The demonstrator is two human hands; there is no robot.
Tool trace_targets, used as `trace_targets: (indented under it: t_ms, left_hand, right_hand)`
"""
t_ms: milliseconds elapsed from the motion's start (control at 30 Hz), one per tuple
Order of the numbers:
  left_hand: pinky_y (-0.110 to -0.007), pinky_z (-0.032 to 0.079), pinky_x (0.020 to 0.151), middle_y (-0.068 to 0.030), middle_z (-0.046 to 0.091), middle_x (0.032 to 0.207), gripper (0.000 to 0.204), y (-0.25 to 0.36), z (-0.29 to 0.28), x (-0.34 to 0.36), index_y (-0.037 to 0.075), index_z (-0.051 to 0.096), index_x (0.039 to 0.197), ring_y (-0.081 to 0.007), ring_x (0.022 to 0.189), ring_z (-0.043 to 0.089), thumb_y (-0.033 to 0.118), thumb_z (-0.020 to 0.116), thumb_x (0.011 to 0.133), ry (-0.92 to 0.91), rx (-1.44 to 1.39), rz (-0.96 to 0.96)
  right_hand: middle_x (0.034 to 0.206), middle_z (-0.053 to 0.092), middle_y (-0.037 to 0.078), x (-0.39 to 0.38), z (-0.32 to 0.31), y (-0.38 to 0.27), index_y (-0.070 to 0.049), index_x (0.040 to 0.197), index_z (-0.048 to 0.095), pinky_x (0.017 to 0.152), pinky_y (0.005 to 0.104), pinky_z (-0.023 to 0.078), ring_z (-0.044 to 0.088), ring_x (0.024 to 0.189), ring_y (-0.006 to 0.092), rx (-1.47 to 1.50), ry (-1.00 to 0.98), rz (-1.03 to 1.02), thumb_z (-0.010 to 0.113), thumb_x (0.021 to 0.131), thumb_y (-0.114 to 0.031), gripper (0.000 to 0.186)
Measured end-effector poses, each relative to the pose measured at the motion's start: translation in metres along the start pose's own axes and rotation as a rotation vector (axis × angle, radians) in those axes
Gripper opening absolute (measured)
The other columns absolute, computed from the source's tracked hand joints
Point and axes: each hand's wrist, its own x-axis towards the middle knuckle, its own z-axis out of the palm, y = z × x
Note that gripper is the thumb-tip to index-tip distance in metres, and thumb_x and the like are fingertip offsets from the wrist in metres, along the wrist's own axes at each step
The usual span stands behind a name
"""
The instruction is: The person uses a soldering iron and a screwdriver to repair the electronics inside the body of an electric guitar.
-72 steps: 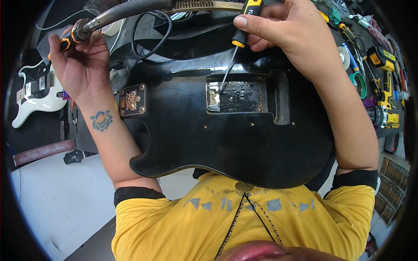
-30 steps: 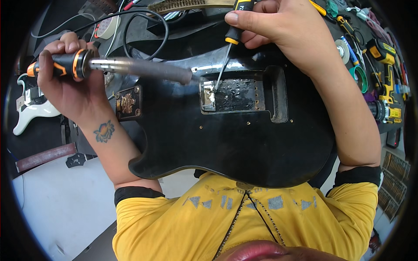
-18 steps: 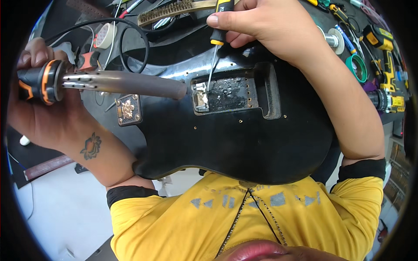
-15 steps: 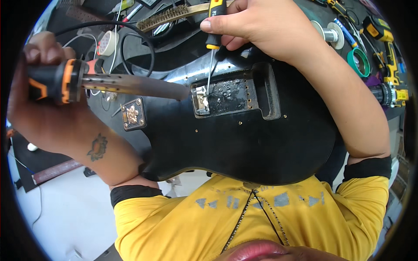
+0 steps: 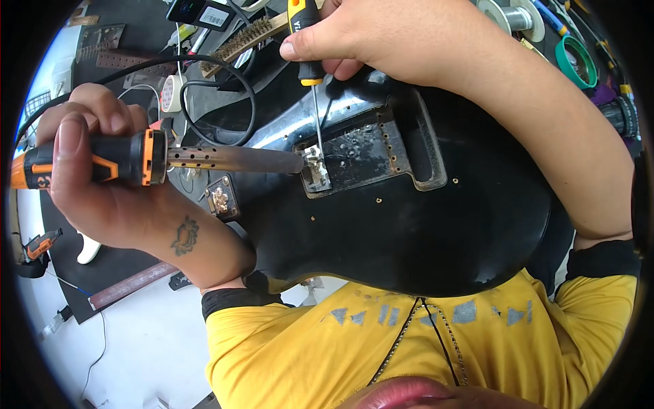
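Observation:
A black electric guitar body [image 5: 422, 232] lies across the bench in front of me. My left hand [image 5: 95, 157] is wrapped round the handle of a large orange-and-black soldering iron [image 5: 235, 159]. Its blunt tip is at a metal plate [image 5: 317, 170] at the left end of the guitar's recessed cavity [image 5: 354, 150]. My right hand [image 5: 354, 41] grips a yellow-and-black screwdriver [image 5: 315, 88] from above, its shaft pointing down to the same plate. A black cable [image 5: 251, 116] loops over the guitar's far left part.
A wooden wire brush [image 5: 242, 44] and a roll of tape [image 5: 172, 94] lie beyond the guitar. At the far right are a spool of solder wire [image 5: 521, 17] and a green ring-shaped container [image 5: 575, 61]. A metal neck plate [image 5: 221, 198] rests beside my left wrist.
The whole view has shifted a little. The iron's tip has come onto the metal plate, while the screwdriver stays pointed at it.

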Motion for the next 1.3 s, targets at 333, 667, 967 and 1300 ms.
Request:
trace_targets:
  t_ms: [333,667,967,1300]
  left_hand:
    - [-0.03,0.036,0.06,-0.0158,0.05,0.084,0.013,0.001,0.002,0.0,0.0,0.057,0.092,-0.0184,0.077,0.048,0.013,0.056,0.09,-0.021,-0.011,-0.003]
    - [-0.029,0.036,0.063,-0.0155,0.048,0.083,0.014,0.003,0.001,-0.002,0.0,0.055,0.092,-0.0169,0.076,0.047,0.013,0.056,0.09,0.02,0.003,-0.03]
    - [-0.03,0.034,0.062,-0.0146,0.049,0.083,0.014,0.005,0.001,-0.003,-0.001,0.056,0.093,-0.0178,0.076,0.047,0.013,0.057,0.09,0.019,-0.033,-0.03]
    - [-0.03,0.036,0.063,-0.0145,0.049,0.086,0.011,0.004,0.001,-0.002,0.001,0.055,0.094,-0.0178,0.079,0.048,0.012,0.056,0.091,0.021,-0.005,-0.008]
  right_hand:
    - [0.083,0.073,0.017,-0.006,-0.009,0.029,0.011,0.113,0.062,0.068,0.0319,0.058,0.073,0.072,0.0205,0.154,-0.082,-0.324,0.07,0.093,-0.012,0.032]
    - [0.082,0.072,0.018,-0.015,0.001,0.027,0.013,0.115,0.06,0.062,0.0307,0.058,0.072,0.069,0.0197,0.059,0.054,-0.36,0.07,0.093,-0.012,0.035]
    - [0.081,0.072,0.017,-0.016,0.021,0.013,0.014,0.114,0.061,0.059,0.0314,0.056,0.072,0.068,0.0195,-0.04,0.121,-0.193,0.071,0.091,-0.011,0.034]
    - [0.08,0.072,0.014,-0.022,0.021,0.022,0.01,0.116,0.061,0.062,0.0298,0.056,0.07,0.068,0.0178,-0.064,0.163,-0.369,0.071,0.093,-0.012,0.034]
